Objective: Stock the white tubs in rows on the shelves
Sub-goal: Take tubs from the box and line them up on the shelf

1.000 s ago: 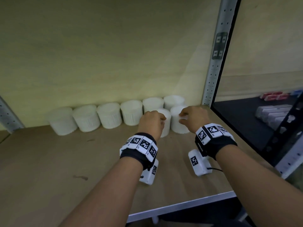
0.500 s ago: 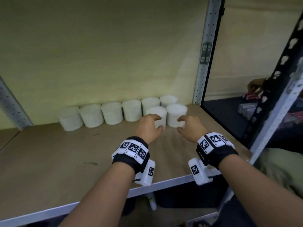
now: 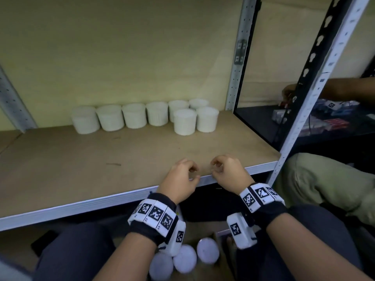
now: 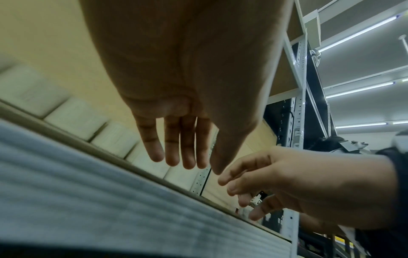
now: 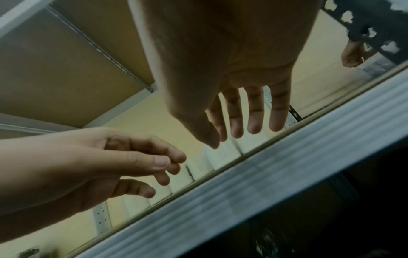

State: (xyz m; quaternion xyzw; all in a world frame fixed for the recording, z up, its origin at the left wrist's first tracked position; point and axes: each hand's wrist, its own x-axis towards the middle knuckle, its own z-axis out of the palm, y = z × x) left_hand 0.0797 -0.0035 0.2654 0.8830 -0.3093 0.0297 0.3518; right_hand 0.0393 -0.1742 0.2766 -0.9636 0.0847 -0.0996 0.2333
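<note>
Head view: eight tubs [image 3: 185, 122] are seen on the shelf [image 3: 85, 179], six in a back row, two in front at the right end. Left hand [image 3: 179, 180] and right hand [image 3: 226, 173] are held empty over the front edge, fingers loosely curled. More tubs [image 3: 208, 252] are seen below, in a box (probably the supply).

Left wrist view: relaxed fingers [image 4: 172, 148], nothing gripped.

Right wrist view: same, fingers [image 5: 253, 111] slack.

Judged next: two tubs should be picked from below and set touching the front row's left end.
</note>
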